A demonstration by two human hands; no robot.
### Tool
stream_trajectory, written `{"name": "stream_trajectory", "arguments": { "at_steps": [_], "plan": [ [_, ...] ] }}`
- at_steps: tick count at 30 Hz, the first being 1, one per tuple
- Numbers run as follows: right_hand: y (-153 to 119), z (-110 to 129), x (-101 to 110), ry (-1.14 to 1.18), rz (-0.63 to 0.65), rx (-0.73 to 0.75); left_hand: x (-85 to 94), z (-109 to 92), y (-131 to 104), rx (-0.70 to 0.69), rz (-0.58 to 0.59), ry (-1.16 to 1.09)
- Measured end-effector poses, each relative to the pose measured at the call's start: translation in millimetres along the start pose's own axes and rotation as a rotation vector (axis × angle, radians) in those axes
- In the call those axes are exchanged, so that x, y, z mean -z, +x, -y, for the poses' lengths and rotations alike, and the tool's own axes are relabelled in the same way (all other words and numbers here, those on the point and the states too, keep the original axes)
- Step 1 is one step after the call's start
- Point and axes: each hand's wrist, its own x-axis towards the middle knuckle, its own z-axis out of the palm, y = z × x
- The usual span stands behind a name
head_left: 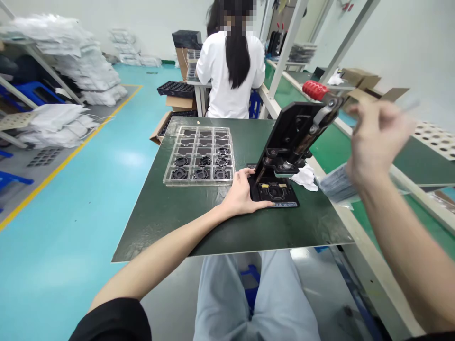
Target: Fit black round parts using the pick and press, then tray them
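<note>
A black hand press (pixel 287 137) with a red handle (pixel 314 90) stands on the dark green table. My left hand (pixel 243 194) grips the left side of its base, thumb along the front edge and fingers bent round the back. In the base lies a black round part (pixel 276 191) in a fixture, two yellowish pieces near it. My right hand (pixel 378 137) is raised right of the press, apart from the handle and smeared by motion. Its fingers are pinched together; a thin translucent strip (pixel 411 105) sticks out beyond them.
Left of the press is a clear tray (pixel 199 182) with black round parts in several compartments. A crumpled white tissue (pixel 306 177) and a plastic-wrapped stack (pixel 336 185) lie to the right. A co-worker in white (pixel 227 71) sits beyond the table, beside a green conveyor belt (pixel 329 144).
</note>
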Motion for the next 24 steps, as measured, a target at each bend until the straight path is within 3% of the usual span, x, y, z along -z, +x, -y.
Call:
{"name": "stream_trajectory", "arguments": {
  "at_steps": [1,4,6,9,14,16,18,22,24],
  "plan": [
    [-27.0,-0.1,8.0,-0.055,-0.013,-0.051,0.9,-2.2,-0.4,-0.026,-0.019,0.013],
    [-99.8,5.6,26.8,-0.241,0.343,-0.136,4.2,-10.5,-1.1,-0.101,-0.082,0.063],
    [-128.6,9.2,28.7,-0.404,0.500,-0.118,6.6,-16.2,-1.1,-0.119,-0.115,0.098],
    [-137.5,13.0,17.6,-0.648,0.662,-0.070,9.7,-22.1,-0.5,-0.129,-0.129,0.083],
    [-114.9,19.4,1.3,-0.854,0.853,-0.080,13.0,-25.1,1.4,-0.148,-0.061,-0.038],
    [-109.8,20.4,4.4,-0.836,0.876,-0.074,14.4,-26.2,2.3,-0.119,-0.055,-0.039],
    [-109.9,21.9,11.5,-0.739,0.819,-0.012,15.4,-28.6,2.6,-0.063,-0.031,-0.072],
    [-122.2,31.6,23.4,-0.498,0.615,0.347,13.0,-36.1,-0.6,0.096,0.162,-0.262],
    [-130.8,37.2,25.5,-0.443,0.577,0.517,11.2,-38.9,-1.9,0.145,0.230,-0.322]
  ]
}}
